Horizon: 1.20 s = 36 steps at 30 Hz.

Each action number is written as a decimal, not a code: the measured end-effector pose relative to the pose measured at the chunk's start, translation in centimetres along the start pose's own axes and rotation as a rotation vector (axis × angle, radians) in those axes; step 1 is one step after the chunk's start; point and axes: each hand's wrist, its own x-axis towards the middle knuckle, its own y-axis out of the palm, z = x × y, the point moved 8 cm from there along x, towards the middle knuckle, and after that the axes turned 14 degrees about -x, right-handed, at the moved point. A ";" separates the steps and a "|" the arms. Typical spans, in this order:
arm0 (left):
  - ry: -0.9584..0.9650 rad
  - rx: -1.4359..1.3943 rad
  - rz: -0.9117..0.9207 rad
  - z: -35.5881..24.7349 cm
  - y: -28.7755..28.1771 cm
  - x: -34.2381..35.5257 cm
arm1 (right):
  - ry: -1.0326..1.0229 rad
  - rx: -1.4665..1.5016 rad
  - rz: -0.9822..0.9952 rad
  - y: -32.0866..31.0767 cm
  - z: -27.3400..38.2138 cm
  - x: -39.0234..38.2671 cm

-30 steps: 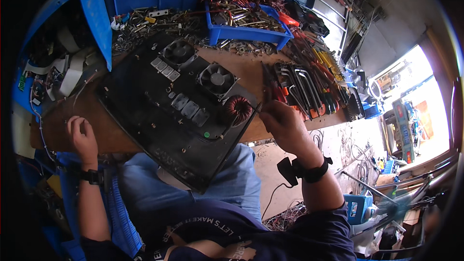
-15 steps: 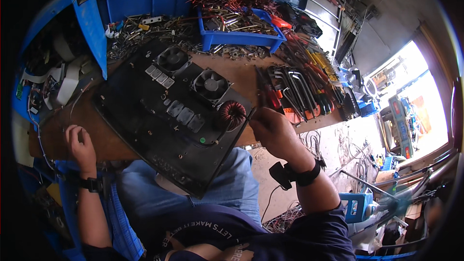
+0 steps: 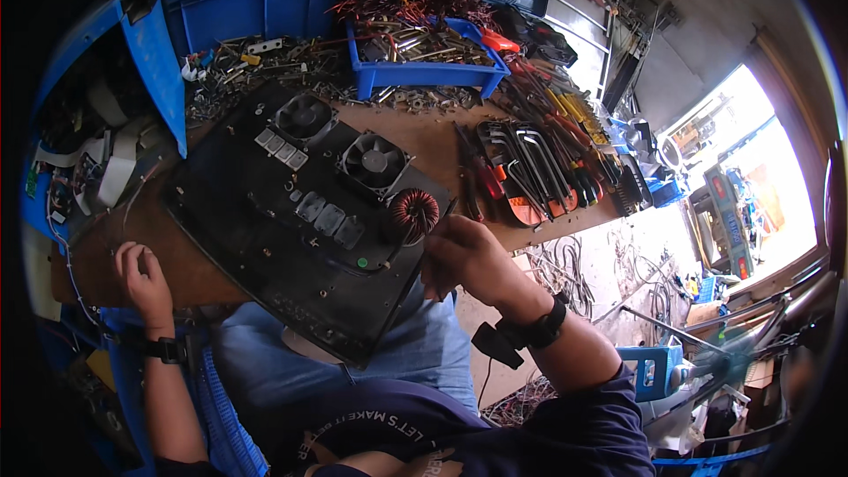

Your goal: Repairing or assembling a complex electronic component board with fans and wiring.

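A black panel (image 3: 256,230) lies slanted, partly on the wooden bench and partly over my lap. It carries two black fans (image 3: 374,163), grey rectangular pads (image 3: 329,217) and a copper-wound coil (image 3: 413,215). My right hand (image 3: 464,261) is at the panel's right edge, just beside the coil. Its fingers are pinched together, and whatever they hold is hidden; a thin dark tip shows above them. Away from the panel, my left hand (image 3: 144,283) rests at the bench's left front edge, fingers loosely bent and somewhat apart, with nothing seen in it.
Hex keys (image 3: 530,159), screwdrivers and pliers lie along the bench's right side. A blue tray (image 3: 424,79) of screws and loose hardware stands at the back, by a larger blue bin (image 3: 256,13). Circuit boards and ribbon cables (image 3: 115,172) crowd the left. Cables lie on the floor at right.
My right hand has moved slightly left and down along the panel's edge, below the coil. My left hand stays by the bench edge. The whole view has shifted a little.
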 end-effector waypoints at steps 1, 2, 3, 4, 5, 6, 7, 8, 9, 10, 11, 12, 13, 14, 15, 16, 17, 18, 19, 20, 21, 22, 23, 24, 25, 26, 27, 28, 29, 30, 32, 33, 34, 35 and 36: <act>-0.002 -0.009 0.003 -0.1 0.1 0.1 | 0.040 0.094 0.009 0.4 -0.3 -0.1; -0.003 -0.018 0.007 -0.1 0.2 0.1 | 0.079 0.187 0.017 0.7 -0.5 -0.1; -0.003 -0.018 0.005 0.0 0.2 0.1 | 0.078 0.187 0.018 0.9 -0.6 -0.1; 0.001 -0.011 0.004 0.2 0.2 0.0 | 0.081 0.225 0.018 1.1 -0.7 -0.1; 0.005 -0.005 0.002 0.2 0.2 0.0 | 0.084 0.263 0.019 1.2 -0.7 -0.1; 0.005 -0.004 0.003 0.3 0.2 0.0 | 0.085 0.263 0.019 1.3 -0.7 -0.1; 0.005 0.005 0.004 0.2 0.1 0.0 | 0.105 0.290 0.012 1.4 -0.8 -0.1; 0.004 0.014 0.006 0.2 0.1 0.0 | 0.126 0.316 0.005 1.4 -1.0 -0.2; 0.004 0.014 0.006 0.1 0.1 0.0 | 0.126 0.316 0.004 1.4 -0.9 -0.2; 0.002 0.018 0.005 0.1 0.1 0.0 | 0.131 0.287 0.008 1.2 -0.7 -0.2; 0.000 0.021 0.004 0.1 0.1 0.0 | 0.135 0.258 0.011 1.1 -0.7 -0.2; -0.001 0.022 0.003 0.1 0.1 0.0 | 0.135 0.257 0.012 1.0 -0.7 -0.2; -0.004 0.017 0.002 0.2 0.1 0.0 | 0.133 0.242 0.014 0.8 -0.7 -0.2; -0.007 0.013 0.001 0.2 0.0 -0.1 | 0.130 0.227 0.015 0.8 -0.8 -0.2; -0.008 0.010 0.001 0.2 0.1 -0.1 | 0.130 0.225 0.013 0.7 -0.9 -0.2; 0.000 0.016 -0.002 0.0 0.1 0.0 | 0.133 0.263 0.013 0.7 -1.0 -0.1; 0.009 0.023 -0.004 -0.1 0.1 0.0 | 0.135 0.302 0.013 0.7 -1.0 -0.1; 0.009 0.020 -0.005 0.0 0.1 0.0 | 0.135 0.300 0.010 0.7 -1.0 -0.1; 0.003 0.014 -0.006 0.3 0.1 0.0 | 0.127 0.313 0.011 0.7 -0.9 -0.1; -0.002 0.008 -0.006 0.4 0.1 0.0 | 0.118 0.326 0.011 0.7 -0.8 -0.1; -0.003 0.008 -0.006 0.4 0.0 -0.1 | 0.119 0.326 0.011 0.7 -0.9 0.0; -0.005 0.021 -0.003 0.3 0.0 -0.1 | 0.126 0.291 -0.002 0.5 -0.9 0.1; -0.007 0.034 0.000 0.2 0.0 -0.1 | 0.132 0.257 -0.014 0.3 -1.1 0.1; -0.007 0.033 0.000 0.1 0.0 0.0 | 0.132 0.257 -0.016 0.3 -1.2 0.1; -0.002 0.041 0.006 0.0 0.1 0.0 | 0.109 0.272 -0.025 0.3 -1.3 0.2; 0.002 0.049 0.012 -0.1 0.1 0.0 | 0.086 0.287 -0.034 0.3 -1.3 0.1; 0.002 0.049 0.012 0.0 0.1 0.0 | 0.085 0.287 -0.035 0.6 -1.2 0.0; 0.007 0.050 0.011 0.0 0.2 0.0 | 0.090 0.326 -0.045 0.9 -1.0 -0.1; 0.013 0.050 0.009 0.1 0.2 -0.1 | 0.095 0.365 -0.057 1.1 -0.9 -0.2; 0.014 0.048 0.008 0.1 0.2 -0.1 | 0.094 0.365 -0.059 1.1 -0.8 -0.2; 0.027 0.066 0.002 0.1 0.4 -0.1 | 0.113 0.334 -0.079 0.9 -0.7 -0.3; 0.027 0.069 0.002 -0.1 0.2 0.0 | 0.112 0.335 -0.075 0.9 -0.6 -0.3; 0.022 0.071 0.010 -0.2 0.1 0.1 | 0.130 0.322 -0.077 0.8 -0.7 -0.3; 0.016 0.073 0.018 -0.4 0.0 0.2 | 0.147 0.310 -0.077 0.8 -0.8 -0.3; 0.016 0.077 0.019 -0.7 -0.1 0.3 | 0.148 0.312 -0.073 0.9 -0.9 -0.3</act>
